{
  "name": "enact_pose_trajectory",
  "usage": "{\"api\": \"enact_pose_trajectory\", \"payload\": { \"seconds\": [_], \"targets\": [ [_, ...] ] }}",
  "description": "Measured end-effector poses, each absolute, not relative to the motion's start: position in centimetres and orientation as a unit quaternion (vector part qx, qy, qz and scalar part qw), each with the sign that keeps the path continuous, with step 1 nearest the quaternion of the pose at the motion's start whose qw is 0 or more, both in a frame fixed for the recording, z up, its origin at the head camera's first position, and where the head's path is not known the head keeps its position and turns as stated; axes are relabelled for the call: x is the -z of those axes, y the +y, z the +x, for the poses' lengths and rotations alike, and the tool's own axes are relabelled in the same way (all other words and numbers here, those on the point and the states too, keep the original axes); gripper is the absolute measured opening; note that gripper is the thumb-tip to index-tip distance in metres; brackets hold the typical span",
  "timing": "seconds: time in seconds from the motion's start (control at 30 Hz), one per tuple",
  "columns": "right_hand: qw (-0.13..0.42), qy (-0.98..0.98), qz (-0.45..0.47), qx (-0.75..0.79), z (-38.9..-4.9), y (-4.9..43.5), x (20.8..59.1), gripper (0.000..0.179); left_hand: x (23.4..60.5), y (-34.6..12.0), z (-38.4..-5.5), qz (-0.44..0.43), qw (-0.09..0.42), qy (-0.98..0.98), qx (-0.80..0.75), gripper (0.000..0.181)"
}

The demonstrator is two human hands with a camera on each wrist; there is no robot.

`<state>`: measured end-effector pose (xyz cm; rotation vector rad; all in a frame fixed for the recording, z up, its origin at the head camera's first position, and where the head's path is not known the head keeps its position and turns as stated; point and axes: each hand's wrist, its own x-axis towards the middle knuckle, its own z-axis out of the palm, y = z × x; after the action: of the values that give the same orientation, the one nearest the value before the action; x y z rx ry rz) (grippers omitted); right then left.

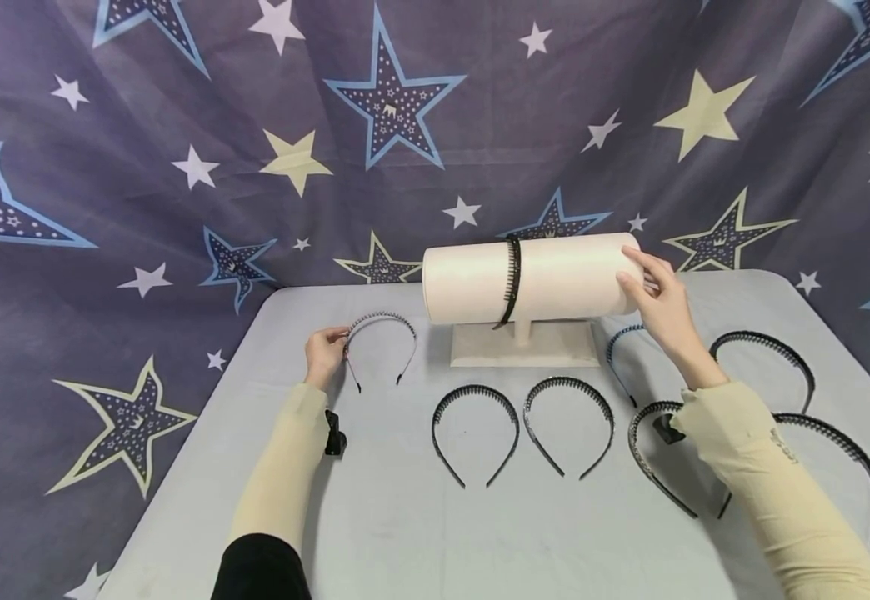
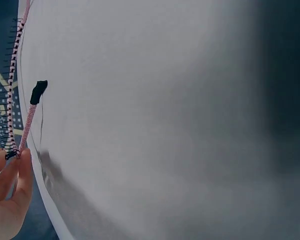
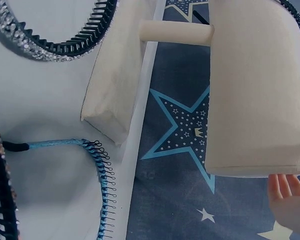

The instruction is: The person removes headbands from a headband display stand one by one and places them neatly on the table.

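Note:
My left hand (image 1: 324, 357) pinches a thin toothed headband (image 1: 382, 316) by one side, over the table's back left. In the left wrist view this headband (image 2: 11, 95) shows pink wrapping, thin dark teeth and a black tip, with the fingers (image 2: 23, 175) closed on it. At the right end of a cream headband display roll (image 1: 577, 271) is my right hand (image 1: 667, 312), its fairly straight fingers and thumb touching the end face. The right wrist view shows the fingertips (image 3: 285, 185) at that end. A black toothed headband (image 1: 513, 279) hangs round the roll, left of its middle.
The roll stands on a flat cream base (image 1: 525, 346). Two dark headbands, one (image 1: 472, 390) beside another (image 1: 566, 382), lie in front. A blue headband (image 1: 615, 350) and several dark ones (image 1: 855, 458) lie around the right forearm. A star-patterned cloth (image 1: 397, 208) hangs behind the table.

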<state>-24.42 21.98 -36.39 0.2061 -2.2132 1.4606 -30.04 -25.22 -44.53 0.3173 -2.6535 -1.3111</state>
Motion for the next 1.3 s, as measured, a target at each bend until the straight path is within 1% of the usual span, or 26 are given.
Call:
{"api": "enact_pose_trajectory", "payload": {
  "seconds": [0.27,0.6,0.9,1.17,1.3],
  "targets": [
    [0.239,-0.804,0.078,-0.539,-24.3,22.0,36.5,0.042,45.1,-25.4,-30.1,0.102,0.09,-0.893,0.428,0.025],
    [0.233,-0.805,0.078,-0.54,-24.7,22.0,36.7,0.042,45.4,-25.8,-30.0,0.106,0.087,-0.893,0.428,0.025],
    [0.236,-0.806,0.077,-0.538,-24.4,21.8,36.4,0.042,45.2,-25.9,-29.9,0.124,0.071,-0.892,0.428,0.026],
    [0.242,-0.805,0.076,-0.535,-24.4,21.8,36.6,0.042,44.5,-25.4,-29.5,0.103,0.079,-0.889,0.439,0.029],
    [0.239,-0.808,0.072,-0.533,-24.4,21.8,36.5,0.042,44.3,-25.1,-29.2,0.093,0.096,-0.881,0.454,0.028]
  ]
}}
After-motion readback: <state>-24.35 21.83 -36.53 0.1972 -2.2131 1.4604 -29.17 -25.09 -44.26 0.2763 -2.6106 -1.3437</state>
